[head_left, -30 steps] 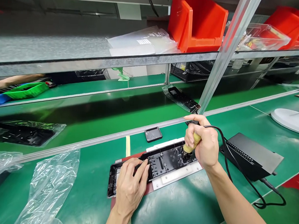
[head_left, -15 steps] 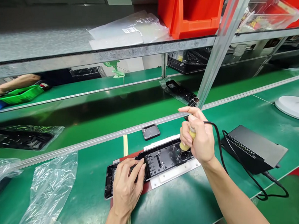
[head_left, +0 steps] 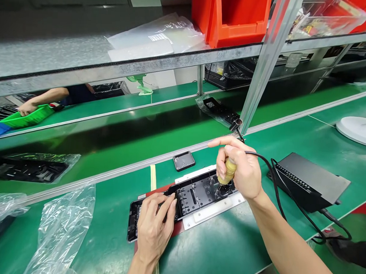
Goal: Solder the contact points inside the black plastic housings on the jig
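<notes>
A long black plastic housing [head_left: 195, 194] lies open side up in a fixture with white rails [head_left: 208, 213] on the green bench. My left hand [head_left: 155, 222] bends its fingers over the housing's left part and grips it there. My right hand [head_left: 244, 170] is closed around a corded hand tool with a yellow grip [head_left: 227, 172]. The tool stands steeply over the right end of the housing, index finger stretched past it; its tip is hidden. Slim posts and holes show inside the housing. Behind lies a small black cover [head_left: 184, 160].
A black vented box [head_left: 311, 181] with cables sits at right, near a white round base [head_left: 359, 130]. Clear plastic bags [head_left: 65, 224] lie at left. A metal post [head_left: 261, 71] and shelf with red bin [head_left: 233, 26] stand ahead. A co-worker's hand [head_left: 28, 107] touches a green bin.
My right hand and the tool have shifted slightly left and down. My left hand stays on the housing. Across the bench, the co-worker's hand has moved right onto the green bin.
</notes>
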{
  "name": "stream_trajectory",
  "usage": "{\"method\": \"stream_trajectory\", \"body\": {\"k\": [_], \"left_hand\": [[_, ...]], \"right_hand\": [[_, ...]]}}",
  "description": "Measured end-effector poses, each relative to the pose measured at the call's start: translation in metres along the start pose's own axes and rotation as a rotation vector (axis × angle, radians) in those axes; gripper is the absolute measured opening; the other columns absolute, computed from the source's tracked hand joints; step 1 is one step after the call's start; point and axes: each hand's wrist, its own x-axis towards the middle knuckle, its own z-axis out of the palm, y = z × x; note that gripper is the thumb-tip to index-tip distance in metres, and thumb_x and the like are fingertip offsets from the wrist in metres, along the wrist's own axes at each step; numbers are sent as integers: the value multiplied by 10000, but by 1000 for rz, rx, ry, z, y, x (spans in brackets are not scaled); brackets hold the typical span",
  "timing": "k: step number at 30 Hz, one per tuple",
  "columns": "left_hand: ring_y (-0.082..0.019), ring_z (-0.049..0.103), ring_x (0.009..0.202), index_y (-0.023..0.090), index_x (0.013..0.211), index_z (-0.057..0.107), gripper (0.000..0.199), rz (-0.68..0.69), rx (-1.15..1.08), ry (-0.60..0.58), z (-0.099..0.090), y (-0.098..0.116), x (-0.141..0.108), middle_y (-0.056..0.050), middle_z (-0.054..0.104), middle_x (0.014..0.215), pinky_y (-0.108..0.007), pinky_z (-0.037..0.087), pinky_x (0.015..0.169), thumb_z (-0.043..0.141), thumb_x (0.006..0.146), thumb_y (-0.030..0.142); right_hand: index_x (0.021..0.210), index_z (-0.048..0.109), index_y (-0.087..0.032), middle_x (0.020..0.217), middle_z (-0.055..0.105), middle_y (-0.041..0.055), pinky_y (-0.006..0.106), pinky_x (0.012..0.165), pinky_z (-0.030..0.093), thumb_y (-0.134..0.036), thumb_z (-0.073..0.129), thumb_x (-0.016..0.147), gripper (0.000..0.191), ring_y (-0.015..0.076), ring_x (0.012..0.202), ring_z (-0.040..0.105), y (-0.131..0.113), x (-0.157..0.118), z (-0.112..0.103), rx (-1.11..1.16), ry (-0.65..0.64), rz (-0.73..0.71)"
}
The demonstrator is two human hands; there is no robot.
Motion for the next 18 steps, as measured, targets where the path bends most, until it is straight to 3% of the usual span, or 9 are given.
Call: {"method": "stream_trajectory", "body": {"k": [4,7,11,13,14,16,18], "left_hand": [[-228,641,958,199,1232,684,465,33,-1,61,-3,3,3,-69,671,968,-419,571,858,732,823,-16],[-233,652,995,163,1238,691,467,114,-13,85,-10,28,14,-92,684,1007,-395,563,880,731,813,-28],[-232,631,1138,151,1190,732,294,403,-156,48,-9,100,46,-102,706,1097,-356,502,1001,561,957,92],[-238,604,1229,151,1216,740,332,533,-188,54,2,141,66,-83,705,1215,-346,447,1079,522,966,127],[-255,590,1281,128,1225,736,336,615,-221,4,11,159,73,-100,695,1269,-345,442,1092,524,967,171],[-348,555,1360,23,1237,712,388,667,-110,-195,34,188,82,-197,683,1277,-417,457,1119,574,949,245],[-363,620,1288,44,1088,768,292,554,-63,-224,55,206,83,-206,717,1135,-463,507,1099,611,907,211]], "right_hand": [[1021,721,-169,530,524,-40,239,407,395,-252,440,972,297,112,419,459,2,2,0,-1,-2,-38],[967,714,-171,499,473,-60,225,397,350,-252,437,980,289,89,390,374,4,2,1,32,-11,-39],[939,698,-164,482,396,-82,204,387,285,-263,460,979,261,73,394,297,7,1,2,119,38,-46],[949,692,-162,476,370,-91,199,377,260,-276,470,979,251,71,393,267,9,1,4,145,56,-47],[954,690,-163,474,360,-95,196,374,254,-282,473,981,249,70,392,257,9,1,4,147,61,-46],[947,685,-165,472,347,-99,191,371,247,-292,479,982,245,69,392,250,10,2,4,147,64,-41],[925,677,-166,469,343,-101,189,364,240,-297,486,979,237,68,386,245,11,3,3,156,69,-37]]}}
